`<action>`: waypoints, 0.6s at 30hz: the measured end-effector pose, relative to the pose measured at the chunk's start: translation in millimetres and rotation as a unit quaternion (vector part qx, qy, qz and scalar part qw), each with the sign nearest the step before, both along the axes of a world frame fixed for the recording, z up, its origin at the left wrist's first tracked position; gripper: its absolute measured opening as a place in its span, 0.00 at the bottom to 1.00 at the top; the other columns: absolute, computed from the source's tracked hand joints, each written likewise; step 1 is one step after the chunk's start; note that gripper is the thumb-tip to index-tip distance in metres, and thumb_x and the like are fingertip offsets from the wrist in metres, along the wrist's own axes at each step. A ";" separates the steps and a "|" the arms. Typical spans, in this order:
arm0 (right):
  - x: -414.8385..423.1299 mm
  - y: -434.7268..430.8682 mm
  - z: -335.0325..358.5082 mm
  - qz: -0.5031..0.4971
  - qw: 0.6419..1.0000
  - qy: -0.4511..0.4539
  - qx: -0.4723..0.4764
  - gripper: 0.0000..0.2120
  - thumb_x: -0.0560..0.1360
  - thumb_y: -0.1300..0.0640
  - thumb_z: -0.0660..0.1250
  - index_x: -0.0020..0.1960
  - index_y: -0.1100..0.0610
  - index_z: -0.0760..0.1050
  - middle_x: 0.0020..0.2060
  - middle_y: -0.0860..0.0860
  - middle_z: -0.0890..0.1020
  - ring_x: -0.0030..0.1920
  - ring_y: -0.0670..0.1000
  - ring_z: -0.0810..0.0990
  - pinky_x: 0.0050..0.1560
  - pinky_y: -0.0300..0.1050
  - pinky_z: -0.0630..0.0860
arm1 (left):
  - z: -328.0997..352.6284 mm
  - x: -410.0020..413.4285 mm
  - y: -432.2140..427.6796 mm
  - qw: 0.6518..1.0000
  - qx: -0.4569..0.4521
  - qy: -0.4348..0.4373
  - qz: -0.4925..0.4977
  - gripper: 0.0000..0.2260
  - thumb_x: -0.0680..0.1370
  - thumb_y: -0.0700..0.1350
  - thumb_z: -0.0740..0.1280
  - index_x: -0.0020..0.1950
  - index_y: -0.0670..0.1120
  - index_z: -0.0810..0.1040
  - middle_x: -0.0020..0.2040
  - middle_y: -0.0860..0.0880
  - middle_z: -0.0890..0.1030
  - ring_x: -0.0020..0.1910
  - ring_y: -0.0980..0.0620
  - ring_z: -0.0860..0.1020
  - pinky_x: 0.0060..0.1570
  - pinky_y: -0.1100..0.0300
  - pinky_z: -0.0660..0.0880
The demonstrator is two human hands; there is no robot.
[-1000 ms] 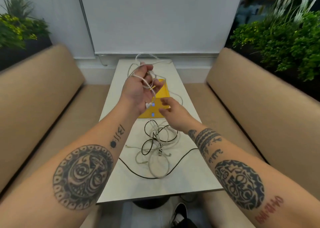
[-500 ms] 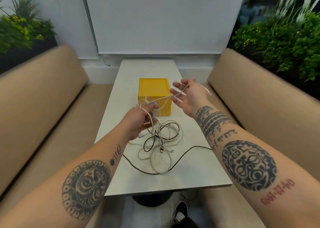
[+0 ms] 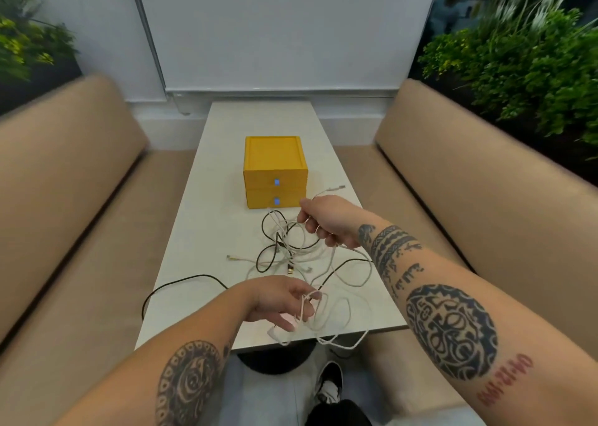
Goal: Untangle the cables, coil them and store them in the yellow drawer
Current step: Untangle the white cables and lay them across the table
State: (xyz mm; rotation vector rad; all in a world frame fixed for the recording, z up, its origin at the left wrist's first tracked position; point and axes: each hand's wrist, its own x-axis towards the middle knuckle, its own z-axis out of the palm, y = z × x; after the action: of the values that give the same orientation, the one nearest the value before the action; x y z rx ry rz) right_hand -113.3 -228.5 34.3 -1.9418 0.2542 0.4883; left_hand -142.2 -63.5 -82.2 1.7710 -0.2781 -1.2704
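Our left hand (image 3: 278, 302) and right hand (image 3: 326, 220), held apart, each pinch white cable (image 3: 333, 259); we should ease it slowly from the tangle (image 3: 284, 251).

Matt yellow drawer (image 3: 275, 153), smooth pale table (image 3: 207, 218), soft tan upholstered benches (image 3: 64, 173).

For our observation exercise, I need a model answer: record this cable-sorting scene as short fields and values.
Left hand: holds white cable loops near the front edge of the table
Right hand: grips white cable above the tangle
Tangle: white and black cables, uncoiled, on the table
Black cable: loops past the table's left edge
Yellow drawer unit: two drawers, both shut
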 end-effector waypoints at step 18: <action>-4.4 -3.6 27.0 0.178 0.971 0.023 -0.158 0.21 0.82 0.43 0.58 0.48 0.58 0.82 0.28 0.48 0.68 0.25 0.48 0.61 0.27 0.40 0.58 | 115.3 35.5 -4.8 0.900 -0.280 -0.183 0.281 0.22 0.75 0.62 0.62 0.51 0.45 0.82 0.51 0.47 0.84 0.53 0.50 0.81 0.59 0.47 0.77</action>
State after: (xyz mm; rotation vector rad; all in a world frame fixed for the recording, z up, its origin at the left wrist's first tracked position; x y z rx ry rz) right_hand -117.6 -232.1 61.2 -2.3037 0.0091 0.7652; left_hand -106.7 -68.3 33.1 1.4158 -0.2792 -0.3799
